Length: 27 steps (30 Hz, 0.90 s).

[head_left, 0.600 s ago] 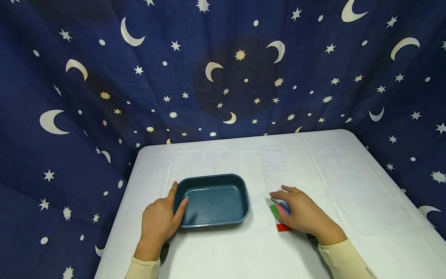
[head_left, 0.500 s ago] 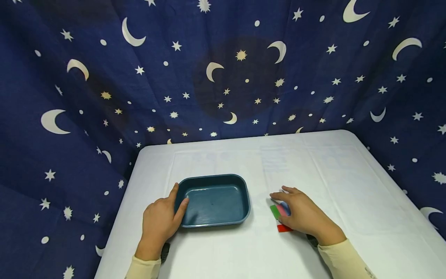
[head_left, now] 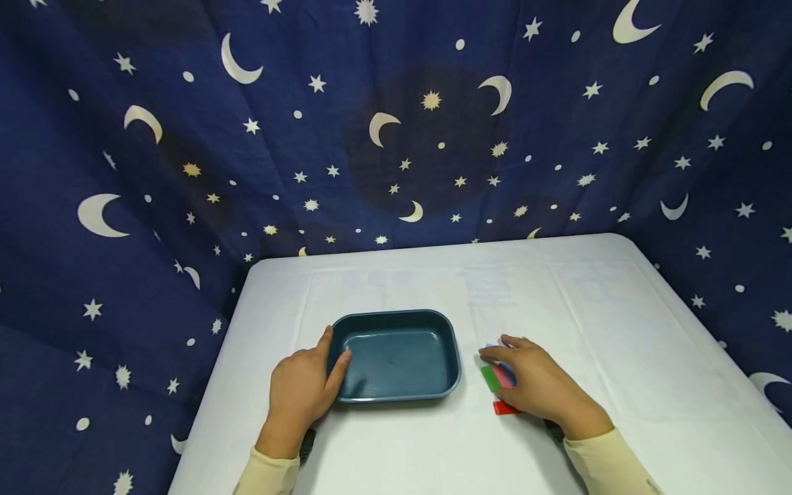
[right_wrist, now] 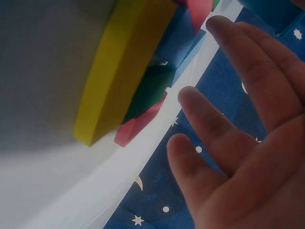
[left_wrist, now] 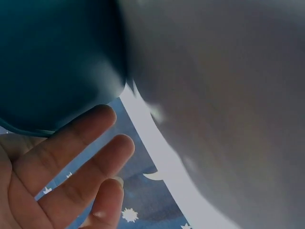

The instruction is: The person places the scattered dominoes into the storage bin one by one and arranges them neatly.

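A dark teal rectangular tray [head_left: 399, 364] lies flat on the table. My left hand [head_left: 301, 390] holds its left wall, the thumb over the rim and the fingers along the outside. In the left wrist view, several fingers [left_wrist: 71, 152] extend beside the tray's corner. My right hand [head_left: 540, 386] hovers, fingers spread, over a small group of coloured blocks and hides part of them. Green [head_left: 491, 378], pink [head_left: 503, 376] and red [head_left: 506, 408] pieces show in the head view. A long yellow block [right_wrist: 124, 71] appears in the right wrist view, beside blue [right_wrist: 178, 40] and dark green [right_wrist: 151, 90] ones.
A white cloth [head_left: 396, 454] covers the table, whose rounded far edge meets a dark blue curtain [head_left: 334, 124] patterned with moons and stars. Curtain also hangs along the left and right sides. A strip of cloth separates the tray from the blocks.
The tray has slid a little to the right together with my left hand, nearer to the blocks. My right hand has stayed almost in place over the blocks.
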{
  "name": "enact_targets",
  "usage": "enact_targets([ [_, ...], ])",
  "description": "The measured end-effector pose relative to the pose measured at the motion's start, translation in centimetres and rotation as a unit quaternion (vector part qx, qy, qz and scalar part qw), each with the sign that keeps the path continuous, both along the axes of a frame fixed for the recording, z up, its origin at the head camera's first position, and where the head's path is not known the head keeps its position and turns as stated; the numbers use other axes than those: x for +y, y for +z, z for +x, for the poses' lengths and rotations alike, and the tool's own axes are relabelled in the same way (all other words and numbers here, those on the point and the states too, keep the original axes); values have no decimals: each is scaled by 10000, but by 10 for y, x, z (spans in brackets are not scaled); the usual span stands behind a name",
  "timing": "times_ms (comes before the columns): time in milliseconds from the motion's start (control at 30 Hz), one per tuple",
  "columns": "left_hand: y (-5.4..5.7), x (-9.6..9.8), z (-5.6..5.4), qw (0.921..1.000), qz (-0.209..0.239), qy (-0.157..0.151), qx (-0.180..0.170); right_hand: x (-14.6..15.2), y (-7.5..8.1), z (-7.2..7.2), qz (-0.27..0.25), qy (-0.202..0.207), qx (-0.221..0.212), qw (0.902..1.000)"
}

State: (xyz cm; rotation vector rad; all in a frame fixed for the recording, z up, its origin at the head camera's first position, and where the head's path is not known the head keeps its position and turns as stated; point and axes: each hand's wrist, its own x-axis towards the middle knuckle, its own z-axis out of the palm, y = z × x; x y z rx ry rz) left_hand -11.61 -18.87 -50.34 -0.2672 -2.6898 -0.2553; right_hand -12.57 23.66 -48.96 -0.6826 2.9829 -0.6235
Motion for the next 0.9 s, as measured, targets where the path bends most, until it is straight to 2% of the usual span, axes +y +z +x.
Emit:
enact_targets([
  [367,-3,20,-3,9999,102,-103,40,-3,-1,0,113,128,146,9997],
  [700,-4,24,-2,9993,297,-198,98,-6,0,0,174,107,219,9996],
  [900,-4,24,-4,9993,347,-114,-102,-8,2,-1,159,125,277,9994],
])
